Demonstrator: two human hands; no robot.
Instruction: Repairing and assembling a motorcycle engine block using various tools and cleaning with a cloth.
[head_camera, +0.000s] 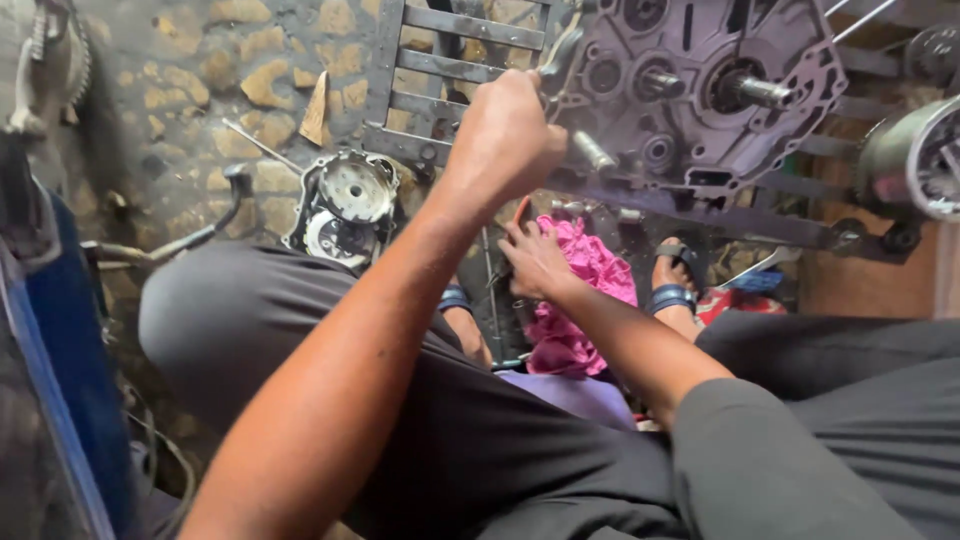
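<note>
- Grey metal engine casing (700, 90) sits on a barred frame (440, 60) up ahead of me; my left hand (505, 135) is raised to its left edge, fist closed on a part there I can't make out.
- Pink rag (585, 300) lies low between my knees, well below the casing.
- My right hand (535, 262) rests on the rag's left side, fingers loosely spread, clamping nothing I can see.
- So my left is the nearer hand to the casing.

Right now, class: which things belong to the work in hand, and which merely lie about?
In hand:
left hand gripping the engine case
right hand on the pink rag

Lying about:
round engine cover
bent metal lever
stone floor
</note>
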